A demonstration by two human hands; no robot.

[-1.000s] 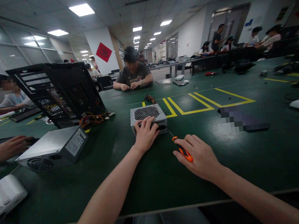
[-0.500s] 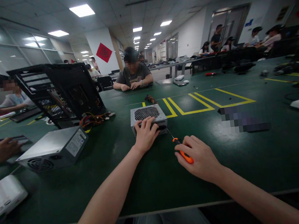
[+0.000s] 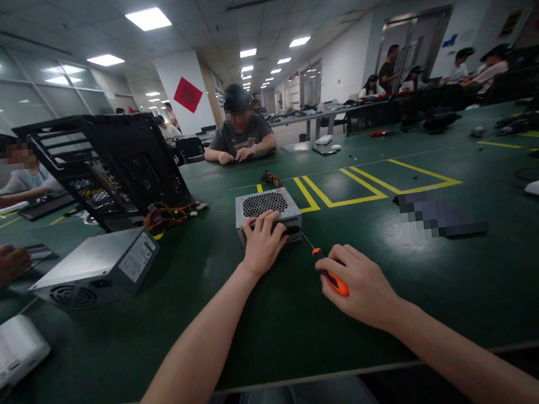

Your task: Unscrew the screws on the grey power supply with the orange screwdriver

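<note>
A grey metal power supply box (image 3: pixel 291 207) with a round honeycomb grille sits on the green table in front of me. My left hand (image 3: pixel 265 245) rests on its near side, fingers spread over the top edge and front face. In my right hand (image 3: pixel 358 283) is an orange and black screwdriver (image 3: pixel 337 283), gripped by the handle. Its thin shaft points up and left, and the tip meets the box's front right corner, near a black part (image 3: pixel 292 230). The exact contact of the tip is too small to make out.
Left on the table (image 3: pixel 279 358) are a second power supply (image 3: pixel 95 263), a black computer case (image 3: pixel 122 167), cables (image 3: pixel 168 216) and a white device (image 3: pixel 8 355). Another person's hand (image 3: pixel 4 264) is at far left. A person (image 3: pixel 239 133) sits opposite. A blurred-out dark object (image 3: pixel 441 215) lies right.
My right hand has shifted very slightly and its fingers sit a little differently on the screwdriver. The other person's hand at far left has moved slightly left.
</note>
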